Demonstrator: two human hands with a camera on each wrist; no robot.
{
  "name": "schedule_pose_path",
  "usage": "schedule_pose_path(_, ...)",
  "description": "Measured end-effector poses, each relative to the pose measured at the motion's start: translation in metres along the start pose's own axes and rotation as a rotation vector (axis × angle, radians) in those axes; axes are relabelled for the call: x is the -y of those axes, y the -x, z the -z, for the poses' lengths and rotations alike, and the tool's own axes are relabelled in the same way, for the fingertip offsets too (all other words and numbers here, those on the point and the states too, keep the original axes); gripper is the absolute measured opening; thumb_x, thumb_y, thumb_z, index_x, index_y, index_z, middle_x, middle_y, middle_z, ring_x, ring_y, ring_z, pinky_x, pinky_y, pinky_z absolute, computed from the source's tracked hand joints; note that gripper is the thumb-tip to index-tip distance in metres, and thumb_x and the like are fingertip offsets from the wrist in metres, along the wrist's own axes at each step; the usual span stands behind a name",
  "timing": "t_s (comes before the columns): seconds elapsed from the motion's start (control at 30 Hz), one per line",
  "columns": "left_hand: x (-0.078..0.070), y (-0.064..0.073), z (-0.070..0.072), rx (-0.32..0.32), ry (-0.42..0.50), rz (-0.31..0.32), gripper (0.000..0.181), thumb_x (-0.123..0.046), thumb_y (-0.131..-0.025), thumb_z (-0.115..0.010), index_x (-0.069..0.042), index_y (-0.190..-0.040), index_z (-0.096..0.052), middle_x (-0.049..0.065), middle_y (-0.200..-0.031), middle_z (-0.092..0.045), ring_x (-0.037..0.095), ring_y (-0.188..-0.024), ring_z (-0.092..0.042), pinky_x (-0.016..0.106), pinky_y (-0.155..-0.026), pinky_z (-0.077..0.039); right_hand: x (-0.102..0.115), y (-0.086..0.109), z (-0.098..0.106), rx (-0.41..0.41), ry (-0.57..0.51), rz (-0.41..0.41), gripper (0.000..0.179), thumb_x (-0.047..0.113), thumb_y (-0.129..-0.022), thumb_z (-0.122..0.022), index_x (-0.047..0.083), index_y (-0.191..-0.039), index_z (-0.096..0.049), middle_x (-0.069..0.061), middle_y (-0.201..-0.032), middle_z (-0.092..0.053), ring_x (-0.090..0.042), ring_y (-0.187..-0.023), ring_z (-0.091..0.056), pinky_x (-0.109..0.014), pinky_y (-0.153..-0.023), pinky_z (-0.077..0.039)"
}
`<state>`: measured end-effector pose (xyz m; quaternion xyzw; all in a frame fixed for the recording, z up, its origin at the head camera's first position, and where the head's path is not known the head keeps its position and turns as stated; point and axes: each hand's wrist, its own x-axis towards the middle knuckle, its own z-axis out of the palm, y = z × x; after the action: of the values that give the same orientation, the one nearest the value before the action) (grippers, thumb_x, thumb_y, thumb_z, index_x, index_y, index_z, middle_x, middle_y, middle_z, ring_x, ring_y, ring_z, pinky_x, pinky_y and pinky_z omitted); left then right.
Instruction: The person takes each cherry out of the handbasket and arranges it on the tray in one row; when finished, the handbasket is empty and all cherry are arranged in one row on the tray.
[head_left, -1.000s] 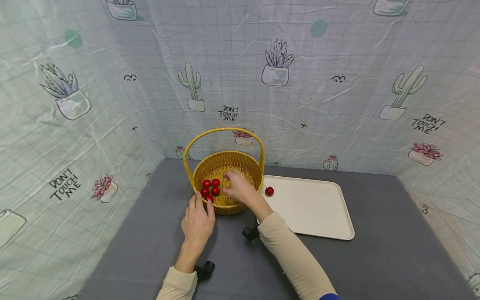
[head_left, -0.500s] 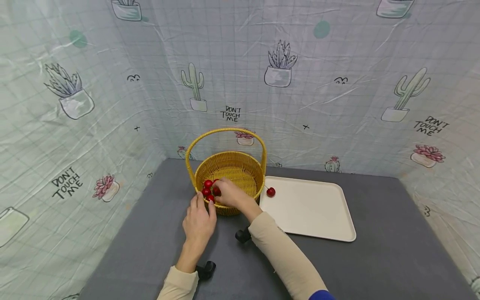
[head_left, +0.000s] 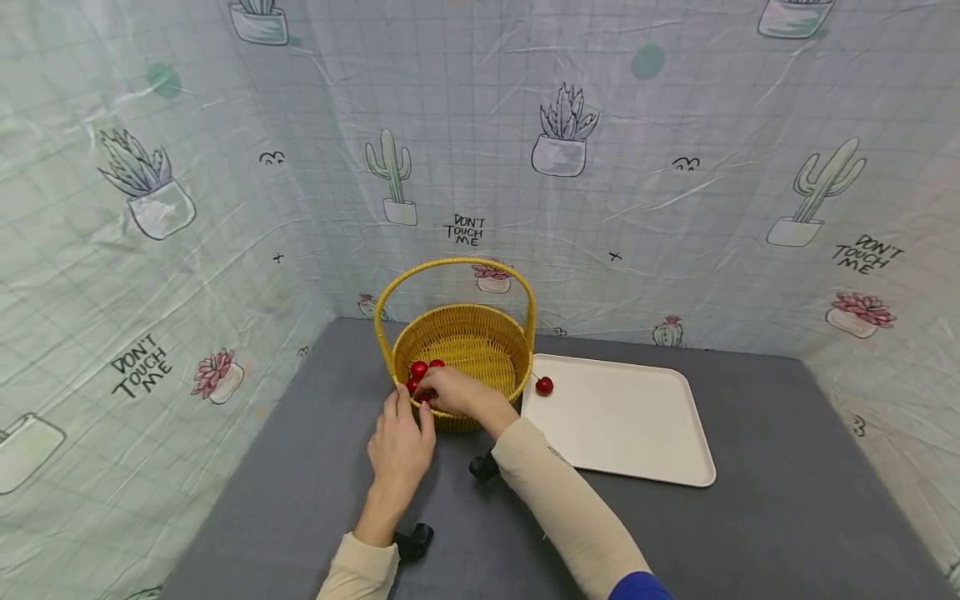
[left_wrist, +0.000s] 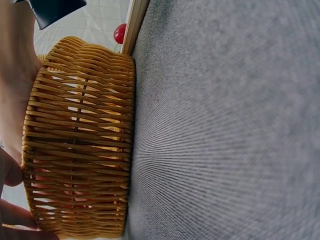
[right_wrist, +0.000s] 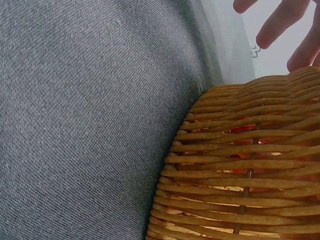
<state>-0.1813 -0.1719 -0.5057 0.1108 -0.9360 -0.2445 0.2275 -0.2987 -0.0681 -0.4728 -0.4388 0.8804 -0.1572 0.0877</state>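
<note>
A yellow woven basket [head_left: 491, 354] with a tall handle stands on the table, several red cherries [head_left: 419, 368] gathered at its left side. My right hand [head_left: 459, 394] reaches over the front rim, fingers pointing down among them; its fingertips are hidden, so whether it pinches a cherry cannot be seen. Outside the basket, my left hand [head_left: 402, 442] rests its fingers and thumb on the front-left rim, fingers fairly straight. The left wrist view shows the basket's woven side [left_wrist: 80, 140] close up, with that hand's fingertips at the rim.
A cream tray [head_left: 622, 425] lies just right of the basket, one stemmed cherry [head_left: 544, 386] near its left edge. Grey cloth covers the table [head_left: 765, 467]. A printed curtain [head_left: 480, 125] hangs behind and at the sides.
My right hand has moved left and down inside the basket, from its middle to the cherries, now covering some of them. The left hand stays at the rim.
</note>
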Motion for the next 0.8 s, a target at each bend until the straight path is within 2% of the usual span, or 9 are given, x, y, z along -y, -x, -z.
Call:
schedule_pose_path(0.23, -0.0013, 0.0004, -0.0008, -0.005, -0.006, 0.003, 0.06, -0.038, -0.102, -0.049, 0.002, -0.147, -0.047, 0.021, -0.141, -0.055, 0.045, -0.108, -0.065, 0.063, -0.077, -0.055, -0.0014, -0.0014, -0.0012, 0.017, -0.031, -0.008, 0.023, 0.013, -0.096, -0.067, 0.016, -0.118, -0.075, 0.001, -0.121, -0.071, -0.013, -0.115, -0.065, -0.027, -0.104, -0.049)
schedule_pose_path(0.4, -0.0009, 0.0004, -0.0008, 0.012, -0.007, 0.006, 0.06, -0.037, -0.102, -0.05, 0.001, -0.148, -0.046, 0.021, -0.141, -0.055, 0.045, -0.11, -0.064, 0.063, -0.077, -0.055, -0.0022, -0.0015, -0.0028, 0.022, -0.048, -0.034, 0.017, 0.016, -0.096, -0.067, 0.017, -0.111, -0.075, 0.003, -0.114, -0.072, -0.011, -0.105, -0.066, -0.026, -0.096, -0.052)
schedule_pose_path(0.53, -0.0004, 0.0002, -0.0006, 0.016, -0.005, 0.005, 0.06, -0.037, -0.102, -0.051, 0.001, -0.148, -0.046, 0.021, -0.141, -0.055, 0.045, -0.109, -0.065, 0.063, -0.077, -0.055, -0.0028, -0.0013, -0.0039, 0.005, -0.015, -0.056, 0.01, 0.021, -0.096, -0.068, 0.019, -0.104, -0.074, 0.004, -0.105, -0.072, -0.01, -0.095, -0.066, -0.026, -0.089, -0.053)
schedule_pose_path(0.63, -0.0002, -0.0004, -0.0009, 0.006, -0.009, -0.003, 0.06, -0.036, -0.102, -0.052, 0.002, -0.148, -0.046, 0.021, -0.14, -0.056, 0.045, -0.107, -0.065, 0.062, -0.076, -0.055, -0.0033, -0.0012, -0.004, -0.008, 0.005, -0.07, 0.016, 0.023, -0.096, -0.068, 0.019, -0.11, -0.075, 0.004, -0.107, -0.073, -0.011, -0.099, -0.068, -0.027, -0.091, -0.054)
schedule_pose_path(0.8, 0.0002, -0.001, -0.0016, 0.001, -0.018, -0.011, 0.06, -0.037, -0.102, -0.051, 0.003, -0.147, -0.046, 0.022, -0.14, -0.056, 0.045, -0.107, -0.065, 0.062, -0.076, -0.055, -0.0051, -0.0006, -0.0047, 0.003, -0.027, -0.076, 0.025, 0.022, -0.096, -0.068, 0.015, -0.119, -0.075, 0.001, -0.116, -0.073, -0.013, -0.107, -0.069, -0.028, -0.096, -0.054)
